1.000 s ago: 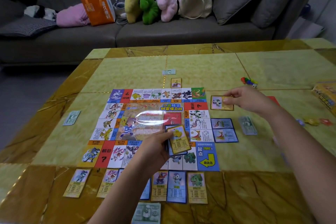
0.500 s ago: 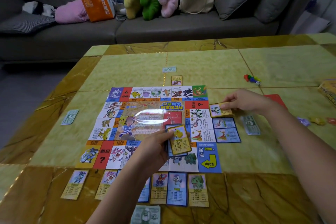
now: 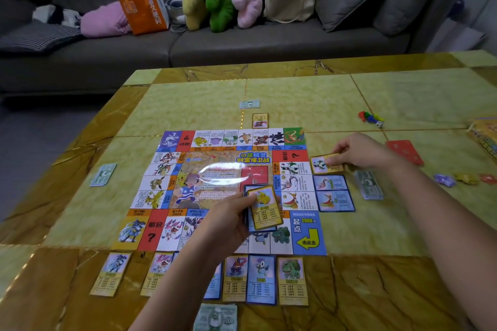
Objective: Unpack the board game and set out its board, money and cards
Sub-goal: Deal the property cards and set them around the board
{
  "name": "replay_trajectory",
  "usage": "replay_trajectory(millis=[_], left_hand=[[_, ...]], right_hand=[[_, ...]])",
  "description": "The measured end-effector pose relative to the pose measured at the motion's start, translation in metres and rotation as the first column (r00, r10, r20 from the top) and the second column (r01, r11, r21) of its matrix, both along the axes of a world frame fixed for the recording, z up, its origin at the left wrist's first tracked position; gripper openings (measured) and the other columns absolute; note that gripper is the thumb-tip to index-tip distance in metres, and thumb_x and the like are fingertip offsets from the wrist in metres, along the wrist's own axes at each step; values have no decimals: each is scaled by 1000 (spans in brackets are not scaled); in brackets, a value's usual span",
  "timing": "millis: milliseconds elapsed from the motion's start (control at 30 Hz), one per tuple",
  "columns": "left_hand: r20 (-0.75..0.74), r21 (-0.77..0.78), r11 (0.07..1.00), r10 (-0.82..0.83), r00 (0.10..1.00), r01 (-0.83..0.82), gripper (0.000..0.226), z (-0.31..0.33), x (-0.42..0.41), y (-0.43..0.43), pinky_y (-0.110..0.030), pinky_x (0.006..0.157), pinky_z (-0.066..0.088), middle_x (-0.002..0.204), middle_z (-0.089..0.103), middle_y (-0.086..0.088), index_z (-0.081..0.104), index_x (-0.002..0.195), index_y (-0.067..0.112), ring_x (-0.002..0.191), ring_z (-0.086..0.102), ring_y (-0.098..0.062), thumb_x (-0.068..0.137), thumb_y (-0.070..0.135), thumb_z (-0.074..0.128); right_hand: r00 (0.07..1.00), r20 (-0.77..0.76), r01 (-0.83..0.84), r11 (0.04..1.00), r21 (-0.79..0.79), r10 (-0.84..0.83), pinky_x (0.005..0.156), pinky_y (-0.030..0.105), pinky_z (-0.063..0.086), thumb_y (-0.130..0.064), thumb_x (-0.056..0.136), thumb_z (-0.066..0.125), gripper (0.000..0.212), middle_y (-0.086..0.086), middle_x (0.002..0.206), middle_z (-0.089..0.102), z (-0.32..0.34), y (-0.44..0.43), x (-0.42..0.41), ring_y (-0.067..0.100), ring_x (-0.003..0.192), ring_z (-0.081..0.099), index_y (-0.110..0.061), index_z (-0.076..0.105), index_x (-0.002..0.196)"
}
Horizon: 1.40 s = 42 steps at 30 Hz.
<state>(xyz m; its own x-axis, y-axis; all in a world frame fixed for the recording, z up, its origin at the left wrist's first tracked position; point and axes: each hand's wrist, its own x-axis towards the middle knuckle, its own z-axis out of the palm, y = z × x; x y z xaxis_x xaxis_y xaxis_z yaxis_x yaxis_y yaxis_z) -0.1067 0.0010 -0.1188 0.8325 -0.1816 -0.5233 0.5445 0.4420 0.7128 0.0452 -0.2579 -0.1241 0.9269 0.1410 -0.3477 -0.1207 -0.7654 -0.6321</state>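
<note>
One card (image 3: 326, 165) in right grip (image 3: 361, 152), beside board (image 3: 158, 183)

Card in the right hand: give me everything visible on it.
The card has a yellow border and looks like thin glossy cardstock. It is face up, with a white, green and black creature at its left end; the print beside it is too blurred to read. It sits sideways, slightly skewed, just off the board's right edge, on the far side of two blue cards. The right hand pinches its right part. Whether it lies flat on the table is unclear.
</note>
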Motion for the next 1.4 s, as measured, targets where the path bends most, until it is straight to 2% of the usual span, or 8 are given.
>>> replay_trajectory(millis=[267,533,700,867,1000,1133,1233,1400], left_hand=[[-8,28,1000,5,1000,-5,28,0,1,0,-40,69,61,115,65,-26,52,118,-8,102,65,-36,99,9,40],[-2,17,1000,9,1000,-8,25,2,0,-1,-42,69,60,110,67,-25,54,115,-7,93,68,-33,99,8,40],[22,60,998,25,999,-26,20,3,0,-2,-41,71,60,103,68,-20,56,108,-3,91,68,-31,100,8,42],[115,93,993,57,992,-67,16,2,1,-4,-34,66,61,84,74,-8,60,100,2,75,72,-20,98,7,45],[175,86,988,111,978,-128,13,4,-1,-5,-30,60,59,83,73,-10,63,98,2,72,71,-20,92,4,52],[204,79,991,92,975,-110,14,6,-4,-6,-29,61,59,85,73,-16,63,98,-2,72,71,-23,90,5,54],[190,60,989,121,974,-135,21,4,-4,-6,-34,65,60,92,71,-22,62,104,-6,78,71,-27,95,7,48],[133,17,987,159,978,-162,26,5,-2,-5,-38,71,60,107,66,-29,56,114,-9,89,69,-33,97,6,43]], right_hand=[[996,84,34,999,5,-34,50,23,35,-21,66,86,28,-2,71,58,-8,3,-1,11,60,50,-10,66,82],[997,80,16,999,30,-18,50,24,34,-20,66,87,29,-2,69,57,-8,3,-1,10,60,48,-9,66,82],[991,130,35,998,61,-42,55,24,38,-32,79,76,23,-3,79,63,-1,13,-14,12,69,54,-12,65,84],[987,162,-61,958,280,16,59,21,42,-43,85,64,27,-5,73,62,17,49,-63,6,60,55,-16,66,84],[991,87,-130,893,430,102,58,17,44,-60,69,64,42,-6,72,65,16,81,-110,4,62,63,-20,65,84],[992,95,-118,889,442,84,57,14,46,-45,78,72,29,-3,75,68,-1,96,-132,2,64,62,-18,67,88],[996,91,-58,870,490,15,60,21,53,-34,80,73,22,-1,80,72,-8,98,-133,10,68,67,-14,69,88],[998,55,-16,830,558,-18,58,24,53,-23,88,65,15,2,74,72,-8,96,-129,16,64,70,-9,62,84]])
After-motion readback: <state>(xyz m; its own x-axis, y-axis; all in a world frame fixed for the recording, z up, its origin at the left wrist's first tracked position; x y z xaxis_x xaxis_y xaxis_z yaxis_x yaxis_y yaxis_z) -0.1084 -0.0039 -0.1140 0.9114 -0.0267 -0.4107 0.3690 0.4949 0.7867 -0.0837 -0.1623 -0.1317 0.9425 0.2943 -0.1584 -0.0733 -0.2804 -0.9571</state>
